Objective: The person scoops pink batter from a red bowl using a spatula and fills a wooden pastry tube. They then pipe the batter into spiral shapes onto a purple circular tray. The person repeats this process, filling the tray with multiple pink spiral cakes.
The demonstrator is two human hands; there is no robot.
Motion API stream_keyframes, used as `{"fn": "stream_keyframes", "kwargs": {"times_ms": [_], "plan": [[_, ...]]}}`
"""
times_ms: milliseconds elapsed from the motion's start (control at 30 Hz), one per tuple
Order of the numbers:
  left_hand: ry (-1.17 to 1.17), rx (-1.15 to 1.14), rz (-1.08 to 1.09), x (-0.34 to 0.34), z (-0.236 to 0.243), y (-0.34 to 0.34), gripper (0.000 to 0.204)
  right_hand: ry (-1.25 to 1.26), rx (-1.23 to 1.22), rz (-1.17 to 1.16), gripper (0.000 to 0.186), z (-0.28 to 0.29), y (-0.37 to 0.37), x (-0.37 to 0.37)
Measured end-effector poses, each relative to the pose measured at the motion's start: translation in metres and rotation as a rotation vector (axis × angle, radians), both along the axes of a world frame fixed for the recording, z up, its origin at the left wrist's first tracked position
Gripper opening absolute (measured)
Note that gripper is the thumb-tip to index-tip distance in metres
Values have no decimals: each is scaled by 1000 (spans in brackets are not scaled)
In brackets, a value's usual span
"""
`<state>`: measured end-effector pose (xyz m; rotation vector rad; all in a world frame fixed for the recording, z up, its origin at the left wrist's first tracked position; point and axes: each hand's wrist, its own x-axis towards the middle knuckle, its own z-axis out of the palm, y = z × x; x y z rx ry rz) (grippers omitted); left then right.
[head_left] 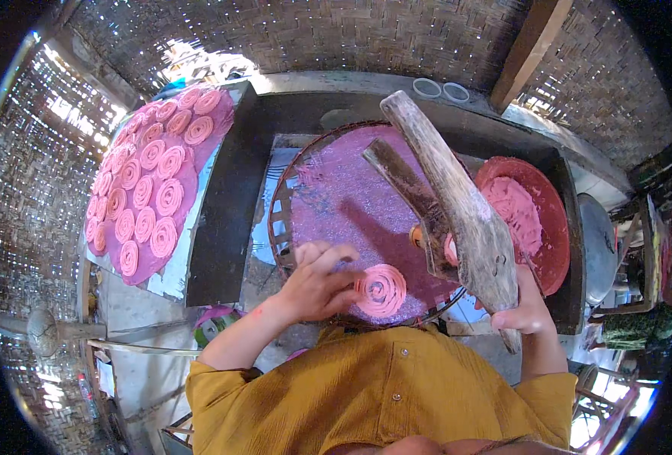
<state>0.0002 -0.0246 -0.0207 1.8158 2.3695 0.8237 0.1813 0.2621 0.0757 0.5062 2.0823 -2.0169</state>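
My right hand (529,307) grips the lower end of a weathered wooden lever (457,182), part of a hand press with a second wooden arm (404,178) beneath it. The press stands over a round woven tray (277,227) lined with purple cloth (328,193). A coil of pink dough strands (381,290) lies on the cloth at the tray's near edge. Just left of that coil hovers my left hand (321,280), its fingers bent and apart, holding nothing; I cannot tell whether a fingertip touches the coil. The lever hides part of the press.
A red basin (556,227) with pink dough (514,208) sits at the right, inside a dark wooden frame (226,243). On the left, a board with pink cloth (188,178) carries several pink coils (152,155). Two white rings (442,90) rest on the back ledge.
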Motion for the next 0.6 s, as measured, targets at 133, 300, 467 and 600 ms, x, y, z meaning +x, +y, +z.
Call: {"fn": "stream_keyframes", "kwargs": {"times_ms": [133, 300, 467, 600], "plan": [[-73, 15, -126, 9, 6, 12, 38, -6, 14, -12, 86, 0, -3, 2], [-36, 31, -170, 11, 2, 18, 40, 13, -33, -34, 85, 1, -6, 6], [-45, -6, -162, 9, 0, 13, 38, 21, 1, -45, 86, 6, -8, 7], [-58, 19, -149, 6, 4, 9, 37, 43, 10, -88, 86, 4, -12, 5]]}}
